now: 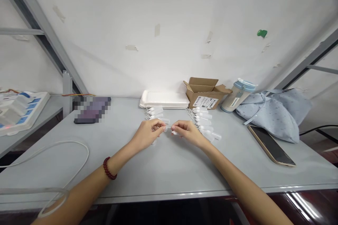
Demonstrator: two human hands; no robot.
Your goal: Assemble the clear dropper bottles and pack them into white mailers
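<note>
My left hand [148,133] and my right hand [188,132] are close together above the middle of the table, both closed in a pinch. Between the fingertips of the left one is a small translucent piece [166,129]; a thin pale strand runs from it toward the right fingers. The right fingers pinch a small white piece [174,132], mostly covered. Behind the left hand lies a row of small translucent bottles [156,110] with white tips and thin loops. A second row of such bottles [204,121] lies beside and behind the right hand.
Stacked white trays [166,99] and an open cardboard box [203,95] stand against the wall. To the right are a tumbler [237,96], a pale blue fabric bag [274,112] and a phone [271,146]. A blurred-out dark object [92,110], white cable [76,142] and power strip [23,112] are left.
</note>
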